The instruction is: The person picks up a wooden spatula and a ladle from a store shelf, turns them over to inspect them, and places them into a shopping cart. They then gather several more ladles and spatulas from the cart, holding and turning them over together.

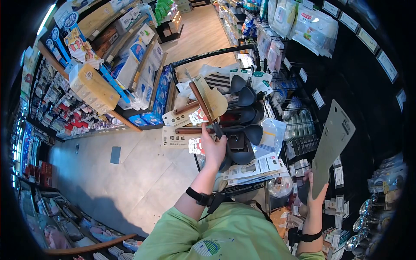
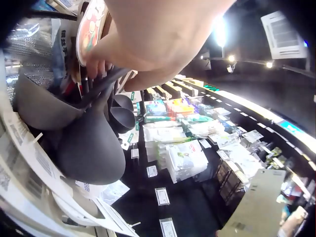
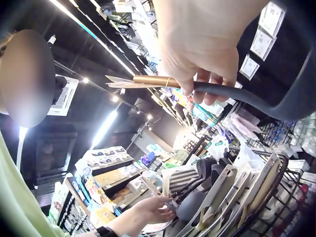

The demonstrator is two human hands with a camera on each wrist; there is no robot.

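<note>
My left hand [image 1: 213,150] grips the dark neck of a ladle over a wire cart basket. Its brown wooden handle [image 1: 199,99] slants up past the fingers, with a beige card beside it. In the left wrist view, a large black bowl of a ladle [image 2: 91,153] hangs below the fingers. My right hand [image 1: 315,197], out at the right by the shelf, holds another ladle [image 3: 237,94] by its black neck near the wooden handle. A long beige card [image 1: 333,145] stands up from this hand. Other black ladles [image 1: 246,96] and packaging cards lie in the basket.
The cart's black rim [image 1: 212,53] stands between a shelf of tissue packs [image 1: 93,89] on the left and a dark rack with price tags [image 1: 318,99] on the right. Hanging plastic packs [image 1: 310,30] project at upper right. Tiled floor [image 1: 130,173] shows at left.
</note>
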